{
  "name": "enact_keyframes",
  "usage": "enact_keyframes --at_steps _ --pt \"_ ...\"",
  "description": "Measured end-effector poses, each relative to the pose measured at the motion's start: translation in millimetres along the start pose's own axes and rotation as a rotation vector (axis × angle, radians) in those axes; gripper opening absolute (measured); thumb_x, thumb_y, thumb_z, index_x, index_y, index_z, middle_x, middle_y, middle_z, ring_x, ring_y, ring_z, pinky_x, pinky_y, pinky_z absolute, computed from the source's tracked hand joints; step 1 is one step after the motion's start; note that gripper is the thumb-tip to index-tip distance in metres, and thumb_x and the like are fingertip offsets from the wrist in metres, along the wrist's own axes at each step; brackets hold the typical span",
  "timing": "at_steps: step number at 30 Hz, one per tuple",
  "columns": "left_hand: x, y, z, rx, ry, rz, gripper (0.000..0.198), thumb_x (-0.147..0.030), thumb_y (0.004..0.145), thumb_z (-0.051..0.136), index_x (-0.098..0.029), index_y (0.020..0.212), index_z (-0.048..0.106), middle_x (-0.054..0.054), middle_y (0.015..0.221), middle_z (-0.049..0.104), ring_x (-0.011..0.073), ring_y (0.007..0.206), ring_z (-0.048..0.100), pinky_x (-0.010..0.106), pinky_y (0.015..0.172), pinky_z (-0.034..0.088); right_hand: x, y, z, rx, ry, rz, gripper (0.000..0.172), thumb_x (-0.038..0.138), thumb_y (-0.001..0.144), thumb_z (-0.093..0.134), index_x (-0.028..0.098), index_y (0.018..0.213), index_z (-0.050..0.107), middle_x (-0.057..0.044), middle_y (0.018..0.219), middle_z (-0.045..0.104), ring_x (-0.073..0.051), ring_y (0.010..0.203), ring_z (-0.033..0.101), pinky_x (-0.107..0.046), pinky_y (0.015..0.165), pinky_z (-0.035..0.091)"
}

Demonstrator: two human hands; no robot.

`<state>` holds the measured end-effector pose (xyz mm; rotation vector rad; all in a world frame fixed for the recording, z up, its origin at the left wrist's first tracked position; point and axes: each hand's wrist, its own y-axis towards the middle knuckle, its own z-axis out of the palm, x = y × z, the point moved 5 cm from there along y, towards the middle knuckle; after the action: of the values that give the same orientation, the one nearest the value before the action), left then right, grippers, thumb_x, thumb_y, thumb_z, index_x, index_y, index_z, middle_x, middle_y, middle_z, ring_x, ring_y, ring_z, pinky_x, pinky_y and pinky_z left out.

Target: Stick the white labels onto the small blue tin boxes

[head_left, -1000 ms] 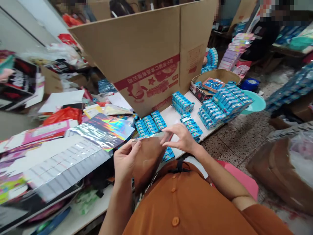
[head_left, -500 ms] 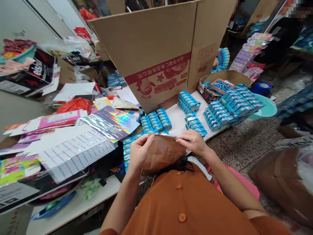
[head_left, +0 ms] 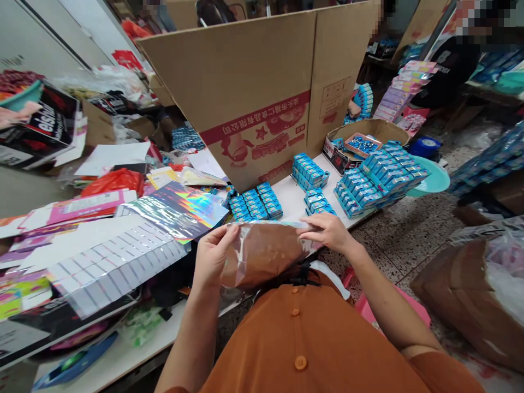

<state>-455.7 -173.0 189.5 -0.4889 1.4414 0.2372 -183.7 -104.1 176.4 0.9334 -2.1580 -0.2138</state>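
Note:
A clear plastic bag (head_left: 264, 248) is stretched between my two hands in front of my body, with brown showing through it. My left hand (head_left: 213, 252) pinches its upper left corner between thumb and fingers. At the upper right edge, the fingers of my right hand (head_left: 326, 233) are closed on the plastic. Just beyond the bag, small blue packs stand in rows (head_left: 256, 203) on the white table (head_left: 289, 203). Another group of blue packs (head_left: 318, 202) lies close to my right hand, partly hidden by it.
A tall cardboard sheet or box side (head_left: 254, 82) stands behind the packs. More blue packs (head_left: 376, 177) are stacked at the right, near a low carton (head_left: 341, 155) and a turquoise basin (head_left: 434, 177). Printed cards and white boxes (head_left: 114, 256) pile up at left. A person sits at far right.
My left hand has moved left, away from my right hand, and the bag is spread wider. The view has shifted slightly.

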Motion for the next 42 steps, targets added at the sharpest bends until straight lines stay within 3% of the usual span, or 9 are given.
enact_keyframes --at_steps 2,7,10,14,17,22,28,37,42 --pt "-2.2 1.9 -8.4 -0.020 0.016 0.010 0.038 -0.043 0.057 0.082 -0.015 0.080 0.073 0.003 0.073 0.070 0.0108 0.058 0.058 0.020 0.055 0.044 -11.5 -4.0 -7.5 -0.031 0.040 0.090 0.030 0.047 0.083 0.062 0.020 0.092 0.072 -0.005 0.085 0.072 -0.017 0.076 0.063 -0.028 0.074 0.045" --pt "-5.7 5.7 -19.3 -0.018 0.093 0.018 0.039 -0.044 0.056 0.082 -0.014 0.079 0.072 0.004 0.072 0.069 0.0126 0.059 0.058 0.021 0.053 0.043 -23.7 -16.1 -4.7 0.070 0.116 0.136 0.033 0.040 0.090 0.053 0.021 0.071 0.072 -0.002 0.068 0.069 -0.015 0.065 0.062 -0.028 0.067 0.045" --pt "-7.2 4.7 -14.9 0.012 0.120 0.022 0.039 -0.045 0.058 0.080 -0.013 0.079 0.072 0.004 0.070 0.067 0.0127 0.059 0.056 0.021 0.052 0.042 -23.4 -15.4 -4.2 0.055 0.011 0.142 0.026 0.044 0.084 0.061 0.021 0.092 0.072 -0.005 0.085 0.071 -0.020 0.080 0.064 -0.033 0.077 0.047" --pt "-7.3 0.7 5.0 0.118 0.152 0.073 0.032 -0.044 0.065 0.075 -0.014 0.073 0.071 0.003 0.069 0.065 0.0127 0.062 0.054 0.022 0.057 0.043 -1.2 1.3 -13.1 -0.144 -0.147 0.050 0.059 0.049 0.073 0.072 0.020 0.122 0.058 -0.011 0.113 0.065 -0.028 0.106 0.058 -0.046 0.095 0.041" --pt "-5.1 -3.5 25.1 0.196 0.203 0.121 0.029 -0.044 0.070 0.071 -0.015 0.068 0.069 0.002 0.067 0.062 0.0138 0.066 0.053 0.023 0.063 0.043 32.1 18.5 -7.8 -0.204 -0.102 -0.091 0.043 0.043 0.079 0.068 0.024 0.117 0.062 -0.008 0.110 0.066 -0.025 0.103 0.058 -0.043 0.094 0.043" --pt "-7.3 -12.0 49.9 0.286 0.271 0.241 0.028 -0.043 0.078 0.062 -0.017 0.072 0.070 0.004 0.078 0.066 0.0177 0.076 0.057 0.027 0.073 0.044 68.9 39.5 21.4 -0.129 -0.050 -0.215 0.034 0.035 0.086 0.060 0.023 0.118 0.062 -0.007 0.107 0.066 -0.022 0.100 0.058 -0.039 0.091 0.045" --pt "-7.7 -18.8 56.7 0.300 0.306 0.359 0.031 -0.038 0.090 0.047 -0.018 0.081 0.069 0.005 0.088 0.067 0.0192 0.084 0.058 0.029 0.080 0.042 68.1 41.9 34.7 -0.129 -0.128 -0.189 0.032 0.032 0.089 0.056 0.024 0.119 0.062 -0.007 0.103 0.068 -0.022 0.097 0.058 -0.039 0.089 0.043" --pt "1.0 -17.9 57.6 0.210 0.246 0.301 0.033 -0.038 0.089 0.049 -0.017 0.067 0.061 0.002 0.071 0.059 0.0147 0.069 0.052 0.025 0.068 0.040 74.6 29.0 40.5 -0.204 -0.215 -0.236 0.031 0.024 0.089 0.056 0.023 0.120 0.061 -0.006 0.111 0.068 -0.022 0.097 0.060 -0.039 0.088 0.041" --pt "0.1 -17.4 60.6 0.218 0.285 0.354 0.029 -0.035 0.090 0.047 -0.017 0.075 0.065 0.003 0.078 0.063 0.0154 0.075 0.055 0.026 0.072 0.042 71.6 28.4 40.4 -0.258 -0.126 -0.190 0.029 0.020 0.087 0.058 0.026 0.115 0.064 -0.004 0.111 0.068 -0.021 0.099 0.060 -0.038 0.088 0.043"
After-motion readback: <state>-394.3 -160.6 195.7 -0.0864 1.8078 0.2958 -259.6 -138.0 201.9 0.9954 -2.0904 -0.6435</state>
